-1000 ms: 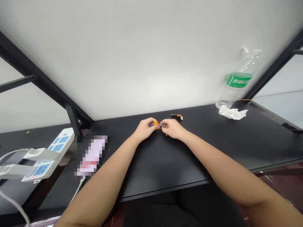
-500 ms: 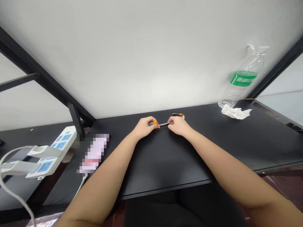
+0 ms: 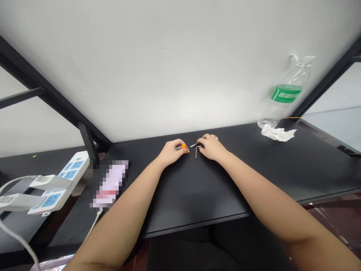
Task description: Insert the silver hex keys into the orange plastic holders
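Observation:
My left hand (image 3: 171, 152) is closed round an orange holder (image 3: 184, 148) with several metal hex keys in it, resting on the black table (image 3: 197, 188). My right hand (image 3: 210, 146) lies just to its right, its fingertips pinched on the end of a thin silver hex key (image 3: 193, 145) that points toward the holder. A second, L-shaped hex key (image 3: 196, 152) lies flat on the table between the two hands, close under my right fingertips. A small silver tip (image 3: 216, 137) shows behind my right hand; the rest of that object is hidden.
A clear plastic bottle with a green label (image 3: 284, 96) stands at the back right beside a crumpled white tissue (image 3: 278, 133). At the left are a white power strip with plugged adapters (image 3: 53, 186) and a blurred phone on a cable (image 3: 109, 184). A white wall backs the table.
My right hand drew a hex key out of the holder to the right, then moved back a little. An L-shaped key now lies on the table between the hands. My left hand stayed put.

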Tool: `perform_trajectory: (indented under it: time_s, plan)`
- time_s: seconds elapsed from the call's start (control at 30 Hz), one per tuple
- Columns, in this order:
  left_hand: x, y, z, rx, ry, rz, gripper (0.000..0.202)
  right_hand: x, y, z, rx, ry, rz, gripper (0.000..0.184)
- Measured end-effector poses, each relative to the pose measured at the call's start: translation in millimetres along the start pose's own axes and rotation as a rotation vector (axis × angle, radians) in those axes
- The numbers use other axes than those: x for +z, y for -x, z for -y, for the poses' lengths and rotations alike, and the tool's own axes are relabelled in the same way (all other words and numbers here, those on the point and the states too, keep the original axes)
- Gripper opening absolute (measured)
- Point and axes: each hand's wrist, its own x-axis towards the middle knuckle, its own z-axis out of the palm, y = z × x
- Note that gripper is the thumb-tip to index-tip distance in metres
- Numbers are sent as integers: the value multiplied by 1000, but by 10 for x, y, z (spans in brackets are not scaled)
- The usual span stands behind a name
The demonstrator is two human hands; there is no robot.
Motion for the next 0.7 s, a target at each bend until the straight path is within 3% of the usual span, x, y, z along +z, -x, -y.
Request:
perform_trajectory:
  time_s: [0.1,0.27,0.4,0.57,0.7]
  plan:
    - [12,2,-6,-5,-4,4,12,63,-62,-7,-19,-45,-22,20]
    - [20,7,-7,4,-6,-5,11,77,-42,43,6,-75,-21,34]
    - [19,14,-4,7,11,5,14,1,35,69,-97,-174,56,40]
    - [18,25,-12,18,24,20,14,-98,73,51,-222,-165,148,20]
    - [21,24,-14,19,12,17,13,-87,38,55,-138,-146,101,11]
